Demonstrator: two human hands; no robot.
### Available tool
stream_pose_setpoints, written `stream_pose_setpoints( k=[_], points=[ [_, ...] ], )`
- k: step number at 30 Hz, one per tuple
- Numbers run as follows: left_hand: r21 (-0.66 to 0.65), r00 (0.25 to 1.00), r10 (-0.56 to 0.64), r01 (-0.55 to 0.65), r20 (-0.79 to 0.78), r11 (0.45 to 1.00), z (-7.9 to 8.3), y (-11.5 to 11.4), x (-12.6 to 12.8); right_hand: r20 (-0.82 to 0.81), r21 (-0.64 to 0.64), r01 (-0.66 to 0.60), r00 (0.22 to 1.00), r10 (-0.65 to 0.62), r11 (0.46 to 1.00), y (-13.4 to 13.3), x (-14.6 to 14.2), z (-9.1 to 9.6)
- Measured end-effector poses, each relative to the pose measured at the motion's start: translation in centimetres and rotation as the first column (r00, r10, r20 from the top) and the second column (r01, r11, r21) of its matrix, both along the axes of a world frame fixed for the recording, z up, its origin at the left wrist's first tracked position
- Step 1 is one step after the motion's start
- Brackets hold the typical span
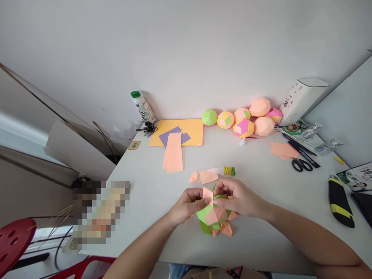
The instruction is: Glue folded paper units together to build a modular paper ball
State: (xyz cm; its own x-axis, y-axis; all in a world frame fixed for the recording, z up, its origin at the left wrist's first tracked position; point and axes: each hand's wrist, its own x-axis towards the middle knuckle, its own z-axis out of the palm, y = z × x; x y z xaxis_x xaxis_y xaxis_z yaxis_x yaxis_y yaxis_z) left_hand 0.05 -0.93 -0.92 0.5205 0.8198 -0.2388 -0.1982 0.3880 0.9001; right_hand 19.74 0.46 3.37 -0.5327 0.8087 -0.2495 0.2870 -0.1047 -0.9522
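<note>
A folded paper model (215, 217) in green and peach sits low at the table's front, between my hands. My left hand (190, 203) pinches a peach flap at its upper left, thumb in front. From the other side my right hand (235, 197) has its fingertips closed on the upright green edge beside that flap. My fingers partly cover the model's top. More folded peach pieces (226, 228) lie under and around it. Just beyond my hands are a small peach fold (194, 177), a peach strip (208, 177) and a yellow-green glue stick (229, 171).
Peach strips (174, 153) and purple paper lie partly over a yellow sheet (194, 131). Several faceted paper balls (209, 117) line the wall. To the right are scissors (302, 164), pens, peach scraps (283, 150) and a black-yellow case (340, 201). A bottle (143, 108) stands back left.
</note>
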Motion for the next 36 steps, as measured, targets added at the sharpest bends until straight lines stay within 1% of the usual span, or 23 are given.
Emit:
stream_pose_setpoints(
  k=[6, 9, 11, 13, 15, 19, 23, 29, 36],
  points=[
    [-0.086, 0.999, 0.0, 0.004, 0.049, 0.996, -0.6, -0.2, 0.0, -0.131, -0.11, -0.075, 0.99, 0.06, 0.991, 0.7, 0.2, -0.9],
    [-0.096, 0.993, 0.039, -0.028, 0.111, 0.995, -0.5, -0.3, 0.0, -0.227, -0.166, -0.128, 0.97, 0.089, 0.978, 1.4, 0.6, -1.4],
    [-0.088, 0.988, 0.068, -0.056, 0.14, 0.994, -0.2, -0.2, 0.0, -0.253, -0.21, -0.194, 0.958, 0.138, 0.958, 1.9, 0.8, -1.5],
    [-0.081, 0.986, 0.078, -0.066, 0.148, 0.994, 0.0, -0.3, 0.0, -0.26, -0.258, -0.274, 0.943, 0.207, 0.926, 2.2, 0.8, -1.4],
    [-0.074, 0.987, 0.093, -0.084, 0.128, 0.994, 0.1, -0.3, 0.0, -0.261, -0.271, -0.308, 0.935, 0.239, 0.912, 2.3, 0.8, -1.5],
    [-0.027, 0.992, 0.126, -0.125, 0.014, 0.992, 0.0, -0.5, 0.2, -0.204, -0.224, -0.273, 0.952, 0.229, 0.936, 2.0, 0.7, -1.8],
    [0.037, 0.994, 0.096, -0.094, -0.054, 0.995, 0.0, -0.6, 0.3, -0.116, -0.22, -0.257, 0.965, 0.236, 0.941, 1.7, 0.7, -1.9],
    [0.051, 0.993, 0.074, -0.069, -0.089, 0.996, -0.4, -0.5, 0.3, -0.078, -0.224, -0.24, 0.971, 0.228, 0.945, 1.3, 0.4, -1.7],
    [0.039, 0.994, 0.058, -0.054, -0.092, 0.998, -0.7, -0.6, 0.3, -0.071, -0.256, -0.24, 0.971, 0.229, 0.937, 1.3, 0.4, -2.4]
  ],
)
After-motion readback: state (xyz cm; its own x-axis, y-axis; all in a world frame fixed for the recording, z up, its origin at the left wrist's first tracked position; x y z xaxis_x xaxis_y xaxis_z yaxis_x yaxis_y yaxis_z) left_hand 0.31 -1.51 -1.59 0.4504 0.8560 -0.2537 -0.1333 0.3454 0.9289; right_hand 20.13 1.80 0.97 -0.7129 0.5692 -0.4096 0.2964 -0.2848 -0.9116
